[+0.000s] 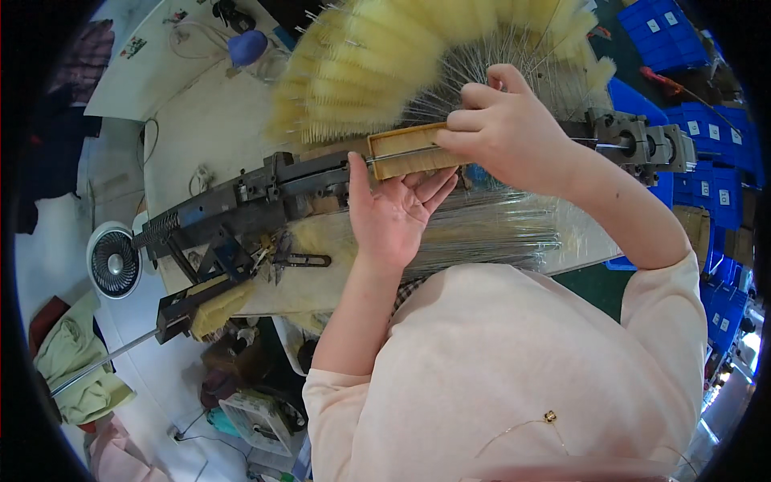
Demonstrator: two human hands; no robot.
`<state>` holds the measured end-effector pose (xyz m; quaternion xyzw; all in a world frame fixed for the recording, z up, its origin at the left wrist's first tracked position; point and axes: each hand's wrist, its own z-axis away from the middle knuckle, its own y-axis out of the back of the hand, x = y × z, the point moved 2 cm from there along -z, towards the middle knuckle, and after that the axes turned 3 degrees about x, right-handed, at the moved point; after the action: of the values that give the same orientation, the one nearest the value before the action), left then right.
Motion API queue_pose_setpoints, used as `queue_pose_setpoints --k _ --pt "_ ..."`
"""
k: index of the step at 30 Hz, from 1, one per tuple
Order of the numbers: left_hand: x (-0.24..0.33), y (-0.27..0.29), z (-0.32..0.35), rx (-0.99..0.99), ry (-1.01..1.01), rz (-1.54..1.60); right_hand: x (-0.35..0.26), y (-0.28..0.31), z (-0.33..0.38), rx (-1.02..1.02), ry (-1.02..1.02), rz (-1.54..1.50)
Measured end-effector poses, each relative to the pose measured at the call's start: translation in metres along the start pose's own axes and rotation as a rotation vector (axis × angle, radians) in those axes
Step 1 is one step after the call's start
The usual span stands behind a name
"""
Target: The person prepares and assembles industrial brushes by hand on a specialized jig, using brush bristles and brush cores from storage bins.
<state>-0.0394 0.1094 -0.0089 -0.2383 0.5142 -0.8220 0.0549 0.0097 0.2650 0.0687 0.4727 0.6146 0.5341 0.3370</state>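
My left hand (pixel 392 217) is palm up with its fingers stretched out below a shallow wooden tray (pixel 393 167). Its thumb points up beside the end of a long dark metal machine (pixel 265 181). Over the tray, my right hand (pixel 506 128) has its fingers curled together at the right end. A thin metal wire (pixel 401 153) runs along the tray to those fingertips; what they pinch is hidden. Behind the hands, a big fan of yellow bristle brushes (pixel 377 64) with wire stems is spread on the table.
A bundle of thin metal wires (pixel 490 233) lies in front of the tray. The machine's clamp-like metal block (pixel 642 145) stands at the right. Blue bins (pixel 711 128) are stacked beyond it. A round fan (pixel 114 261) stands left of the table (pixel 201 120).
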Motion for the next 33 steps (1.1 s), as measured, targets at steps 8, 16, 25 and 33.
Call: queue_pose_setpoints --k 8,16,25,33 --pt "-0.001 0.002 0.0 0.019 0.003 0.018 0.022 0.008 0.02 0.137 -0.125 -0.144" --pt "0.001 -0.001 0.002 0.112 -0.022 0.028 0.026 0.008 0.038 0.06 -0.1 -0.127" --pt "0.002 -0.005 0.004 0.133 -0.031 -0.011 0.021 0.004 0.02 0.081 -0.033 -0.197" --pt "0.003 -0.005 0.002 0.143 -0.011 -0.012 0.027 0.008 0.025 0.202 -0.11 -0.233"
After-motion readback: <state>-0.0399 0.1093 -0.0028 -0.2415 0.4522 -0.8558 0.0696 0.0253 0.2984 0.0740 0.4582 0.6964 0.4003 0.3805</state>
